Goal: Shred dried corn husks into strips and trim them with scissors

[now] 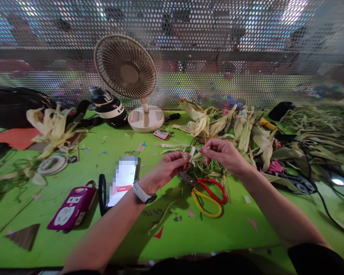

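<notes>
My left hand [172, 165] pinches a small pale strip of corn husk [192, 152] above the green table. Close by on the other side, my right hand [225, 152] has its thumb and fingertips pressed together at the strip's edge; exactly what they grip is too small to tell. Beneath both hands lies a tangle of thin green husk shreds [208, 168]. Scissors [205, 194] with one red and one yellow handle rest just below my hands, blades partly under the left. Dried corn husks [199, 118] are heaped beyond.
A desk fan [129, 74] and black bottle [109, 107] stand before a perforated metal screen [218, 80]. Left are a lit phone [123, 179], purple power bank-like box [71, 208], tape roll [52, 165] and husk bundle [53, 124]. Cables [318, 191] and more husks lie right.
</notes>
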The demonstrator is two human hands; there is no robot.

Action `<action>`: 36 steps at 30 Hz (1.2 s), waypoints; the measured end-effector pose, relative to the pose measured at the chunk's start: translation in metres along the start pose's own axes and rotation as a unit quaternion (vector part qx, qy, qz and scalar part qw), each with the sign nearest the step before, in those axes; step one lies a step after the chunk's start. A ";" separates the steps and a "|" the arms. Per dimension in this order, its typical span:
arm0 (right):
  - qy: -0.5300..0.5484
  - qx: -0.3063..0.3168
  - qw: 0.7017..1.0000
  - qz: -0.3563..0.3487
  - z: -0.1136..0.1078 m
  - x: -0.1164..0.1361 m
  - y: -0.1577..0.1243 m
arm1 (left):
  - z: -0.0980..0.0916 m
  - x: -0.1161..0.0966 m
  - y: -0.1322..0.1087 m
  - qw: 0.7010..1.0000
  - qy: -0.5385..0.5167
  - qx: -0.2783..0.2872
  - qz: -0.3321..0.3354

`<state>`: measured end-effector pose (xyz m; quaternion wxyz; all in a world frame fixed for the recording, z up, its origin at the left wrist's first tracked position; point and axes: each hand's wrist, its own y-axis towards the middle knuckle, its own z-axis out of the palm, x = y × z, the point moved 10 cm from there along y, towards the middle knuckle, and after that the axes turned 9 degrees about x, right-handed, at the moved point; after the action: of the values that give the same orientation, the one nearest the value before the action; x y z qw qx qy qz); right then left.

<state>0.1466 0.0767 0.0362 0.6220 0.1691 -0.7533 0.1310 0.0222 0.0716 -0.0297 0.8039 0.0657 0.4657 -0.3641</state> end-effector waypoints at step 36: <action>0.190 0.040 0.978 -0.082 0.021 0.001 0.000 | 0.024 0.031 0.002 0.968 -0.221 0.110 -0.052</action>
<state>0.1279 0.0676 0.0334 0.7553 0.2265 -0.5989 0.1396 0.0498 0.0461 -0.0419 0.8544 0.0478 0.2366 -0.4601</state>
